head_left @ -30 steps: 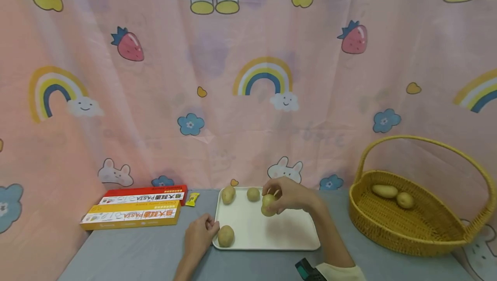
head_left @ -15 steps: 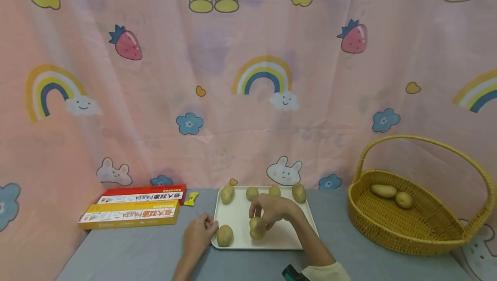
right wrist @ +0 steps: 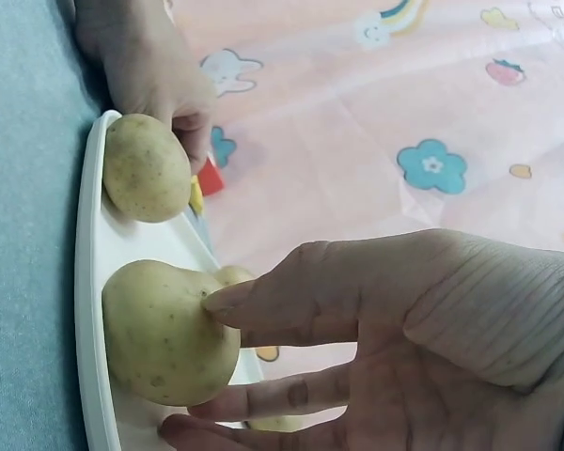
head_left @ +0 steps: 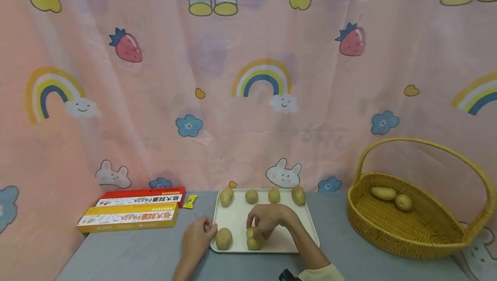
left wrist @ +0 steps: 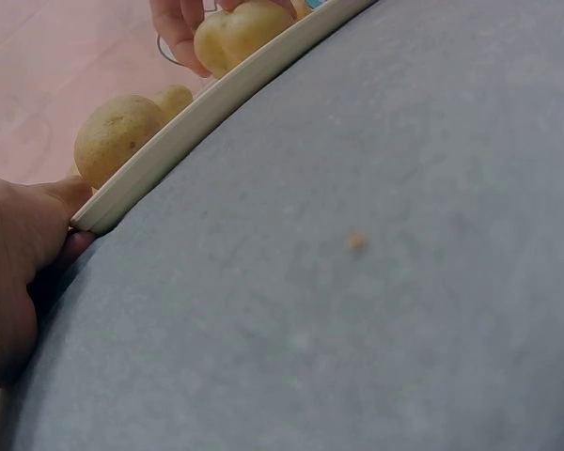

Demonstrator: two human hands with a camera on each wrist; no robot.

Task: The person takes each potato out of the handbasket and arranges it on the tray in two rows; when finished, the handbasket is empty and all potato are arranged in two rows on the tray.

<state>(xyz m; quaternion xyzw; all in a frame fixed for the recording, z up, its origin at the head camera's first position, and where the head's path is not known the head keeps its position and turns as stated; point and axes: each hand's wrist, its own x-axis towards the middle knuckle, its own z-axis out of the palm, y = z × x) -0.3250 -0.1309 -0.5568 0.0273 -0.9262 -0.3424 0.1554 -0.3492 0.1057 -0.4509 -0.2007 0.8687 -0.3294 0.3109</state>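
My right hand pinches a lumpy yellow potato between thumb and fingers, low over the front middle of a white rectangular tray. In the right wrist view the thumb lies on the potato's upper side. My left hand holds the tray's left edge near its front corner, with the thumb above the rim and a finger below it in the left wrist view. Right beside it, a round potato sits in the tray's front left corner. Several potatoes stand in a row along the back rim.
A yellow wicker basket with a tall handle stands on the right, holding two potatoes. At the left lie a red pasta box, a yellow pasta box and a small yellow packet. A patterned pink curtain hangs behind.
The right hand set one potato at the back right area, then came forward and left with another, now lowered to the tray's front middle. The left hand stays at the tray's edge.
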